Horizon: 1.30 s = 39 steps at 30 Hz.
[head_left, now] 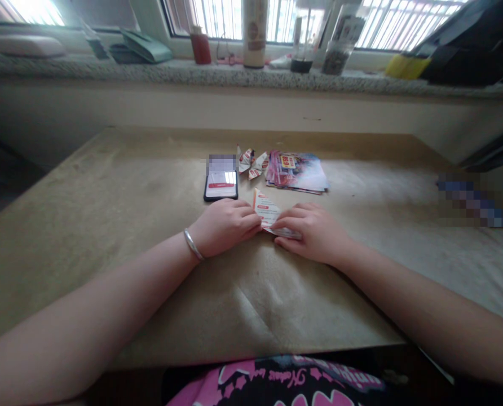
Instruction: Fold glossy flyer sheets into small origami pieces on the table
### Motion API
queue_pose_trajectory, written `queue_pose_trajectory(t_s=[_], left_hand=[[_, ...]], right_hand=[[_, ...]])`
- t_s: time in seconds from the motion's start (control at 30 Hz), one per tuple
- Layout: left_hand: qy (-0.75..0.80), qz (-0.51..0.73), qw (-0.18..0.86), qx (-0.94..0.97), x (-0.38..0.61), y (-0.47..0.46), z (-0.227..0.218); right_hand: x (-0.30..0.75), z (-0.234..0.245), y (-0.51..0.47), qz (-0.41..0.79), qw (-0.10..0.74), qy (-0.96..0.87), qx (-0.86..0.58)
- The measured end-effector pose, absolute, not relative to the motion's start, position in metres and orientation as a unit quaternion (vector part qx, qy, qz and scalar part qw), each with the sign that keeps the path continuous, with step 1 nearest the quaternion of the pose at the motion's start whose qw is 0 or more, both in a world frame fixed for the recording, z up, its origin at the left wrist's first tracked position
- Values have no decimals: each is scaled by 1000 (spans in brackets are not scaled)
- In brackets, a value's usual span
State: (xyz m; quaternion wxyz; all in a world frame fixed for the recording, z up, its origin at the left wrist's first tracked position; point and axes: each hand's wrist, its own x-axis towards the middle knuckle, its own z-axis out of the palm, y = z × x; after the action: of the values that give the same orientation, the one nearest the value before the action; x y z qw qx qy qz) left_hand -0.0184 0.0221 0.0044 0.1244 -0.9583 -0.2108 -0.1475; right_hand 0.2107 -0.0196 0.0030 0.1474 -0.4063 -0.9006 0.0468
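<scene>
White-and-red folded paper sheet [267, 213] lies at the centre of the frame on the brown paper-covered table [120, 214], its point tipped up. The left hand [225, 226], with a silver bangle [192, 245] at the wrist, has its curled fingertips closed on the sheet's left edge. The right hand [317, 232] clamps the lower right edge, fingers on top and thumb below. Just above lie a black smartphone [221, 184], small folded paper figures [251, 162] and a stack of colourful flyers [299, 172].
</scene>
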Motion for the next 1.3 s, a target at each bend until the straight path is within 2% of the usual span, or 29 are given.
queue_pose_trajectory(t_s=[0.27, 0.6, 0.87, 1.3], left_hand=[[-244, -198, 80, -946, -20, 21, 1], [-278, -269, 78, -919, -20, 20, -1], [-252, -230, 67, -938, -20, 20, 1], [-308, -265, -17, -914, -20, 23, -5]], right_hand=[[208, -1, -21, 93, 188, -860, -466], [208, 0, -18, 152, 232, -821, -498], [208, -3, -15, 198, 263, -789, -519], [209, -7, -12, 298, 296, -721, -551]])
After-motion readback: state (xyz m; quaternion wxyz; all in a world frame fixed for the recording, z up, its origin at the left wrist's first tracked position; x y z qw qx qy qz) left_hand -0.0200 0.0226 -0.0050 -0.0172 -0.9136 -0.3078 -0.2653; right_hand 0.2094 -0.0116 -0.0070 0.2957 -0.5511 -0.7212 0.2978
